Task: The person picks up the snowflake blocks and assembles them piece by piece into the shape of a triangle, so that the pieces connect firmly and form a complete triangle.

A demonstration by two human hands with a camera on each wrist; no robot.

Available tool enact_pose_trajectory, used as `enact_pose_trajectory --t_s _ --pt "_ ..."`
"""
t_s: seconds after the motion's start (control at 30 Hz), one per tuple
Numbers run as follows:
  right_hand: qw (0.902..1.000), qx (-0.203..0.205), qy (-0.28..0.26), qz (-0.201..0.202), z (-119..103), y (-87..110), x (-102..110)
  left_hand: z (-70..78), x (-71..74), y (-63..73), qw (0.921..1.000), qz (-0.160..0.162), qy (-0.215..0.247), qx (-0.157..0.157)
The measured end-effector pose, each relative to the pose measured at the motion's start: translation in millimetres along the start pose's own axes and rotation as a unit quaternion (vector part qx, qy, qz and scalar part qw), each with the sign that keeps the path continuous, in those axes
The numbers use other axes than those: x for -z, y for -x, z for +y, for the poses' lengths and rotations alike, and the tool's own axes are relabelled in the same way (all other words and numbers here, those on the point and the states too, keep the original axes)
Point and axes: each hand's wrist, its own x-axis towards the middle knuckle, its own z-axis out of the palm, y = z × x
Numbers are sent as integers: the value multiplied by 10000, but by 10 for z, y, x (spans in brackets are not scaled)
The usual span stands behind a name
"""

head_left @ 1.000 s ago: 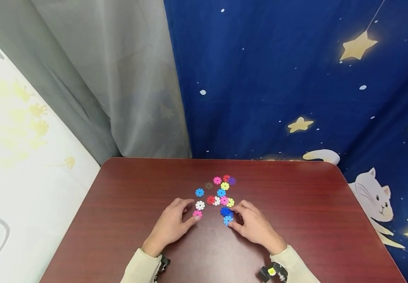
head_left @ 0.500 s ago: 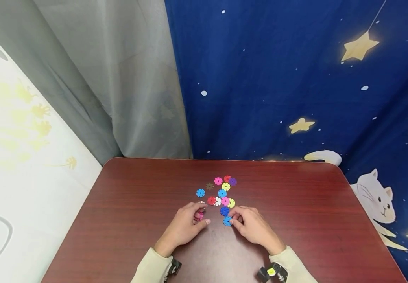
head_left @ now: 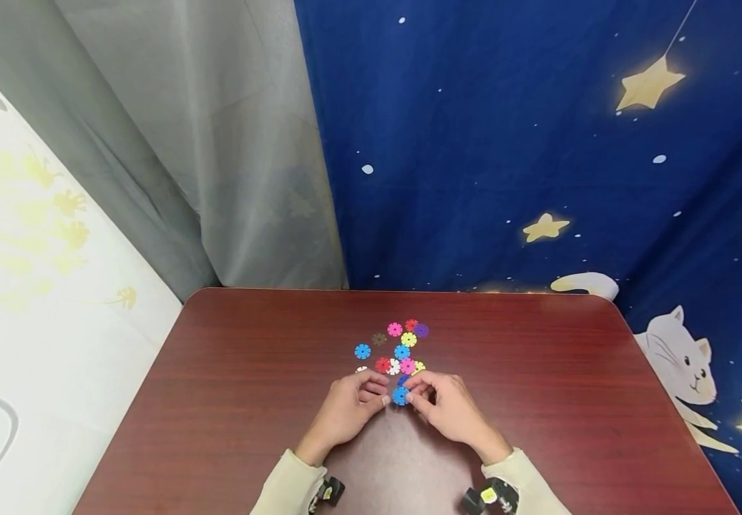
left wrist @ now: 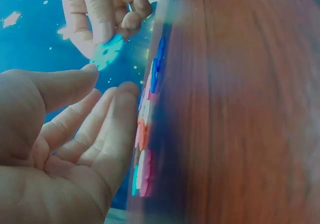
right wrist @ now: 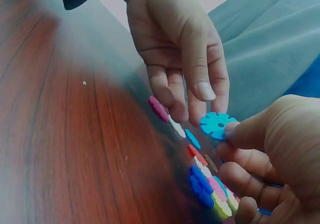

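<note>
My right hand (head_left: pixel 451 409) pinches a light blue notched plastic disc (head_left: pixel 400 396) between thumb and forefinger. In the right wrist view the disc (right wrist: pixel 212 125) is held up above the table, its slotted rim facing the other hand. My left hand (head_left: pixel 345 413) is just left of it, thumb and fingers spread apart with nothing between them. The left wrist view has the left thumb tip close by the disc's lower edge (left wrist: pixel 102 61). A dark blue disc (right wrist: pixel 201 186) lies below the right hand. A pink disc (right wrist: pixel 158 108) lies beneath the left.
On the dark red table (head_left: pixel 248 343), several more notched discs lie loosely beyond the hands, among them a red disc (head_left: pixel 382 365), a brown disc (head_left: pixel 379 339) and a purple disc (head_left: pixel 421 330). A grey curtain (head_left: pixel 261 179) and a blue starry curtain (head_left: pixel 461 179) hang behind the table.
My left hand has moved right, from beside the pink and white discs towards the right hand. The right hand has picked up the light blue disc and shifted slightly left with it.
</note>
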Motion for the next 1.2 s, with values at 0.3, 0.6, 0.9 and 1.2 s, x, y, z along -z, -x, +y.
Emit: enact_pose_trajectory --t_s 0.3,0.6,0.9,1.2 --pt "9995 62 -313 -58 -35 -25 -60 -15 -72 5 9909 -35 1298 349" --pt "9997 114 16 210 66 -71 -29 -38 -87 44 9811 123 1803 693" --pt "9910 -290 1282 248 151 -141 -72 -90 -48 77 9682 157 2360 809" --pt "9785 -280 2034 191 152 -176 -126 -132 -10 91 9608 198 2613 908"
